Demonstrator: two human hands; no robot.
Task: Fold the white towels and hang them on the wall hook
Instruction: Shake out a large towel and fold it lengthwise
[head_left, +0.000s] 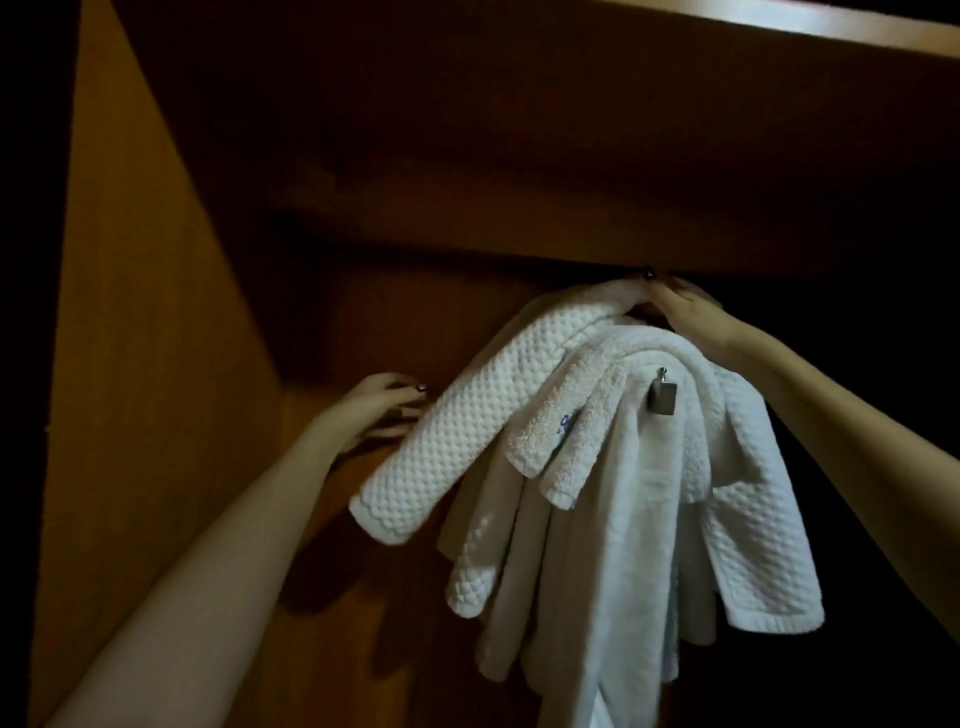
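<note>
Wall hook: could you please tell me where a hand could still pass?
Free: the back panel between the shelf and the left hand. Crowded: the hook, wrapped in towels, with the right hand tight under the shelf.

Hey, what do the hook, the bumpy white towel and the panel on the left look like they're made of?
The hook is likely metal: a brushed, silvery, squared block with a small knob on top. The waffle towel is probably cotton: white and matte, with a raised dimpled weave. The side panel looks like wood or wood veneer, smooth and orange-brown. The dim light hides any grain.
</note>
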